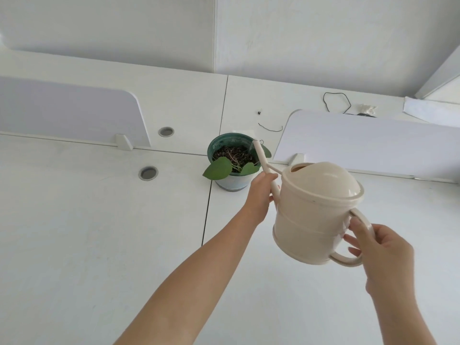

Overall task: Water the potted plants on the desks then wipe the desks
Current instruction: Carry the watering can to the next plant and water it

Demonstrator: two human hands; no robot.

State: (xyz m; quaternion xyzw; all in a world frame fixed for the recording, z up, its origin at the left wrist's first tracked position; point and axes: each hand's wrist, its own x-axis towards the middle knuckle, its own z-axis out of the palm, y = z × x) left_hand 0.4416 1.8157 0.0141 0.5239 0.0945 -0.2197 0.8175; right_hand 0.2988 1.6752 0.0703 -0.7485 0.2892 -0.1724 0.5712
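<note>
A cream plastic watering can point(314, 212) is held tilted above the white desk point(99, 232). Its thin spout point(260, 155) reaches over the rim of a green pot point(232, 180) with dark soil and two or three green leaves. My left hand point(260, 195) grips the base of the spout. My right hand point(380, 252) holds the can's looped handle, thumb on top. No stream of water can be made out at the spout tip.
White divider panels stand at the left point(69, 110) and right point(368, 143) of the pot. Two round cable grommets point(148, 173) lie left of the pot. Thin black wires point(336, 102) and a crumpled white scrap point(367, 109) lie on the far desk.
</note>
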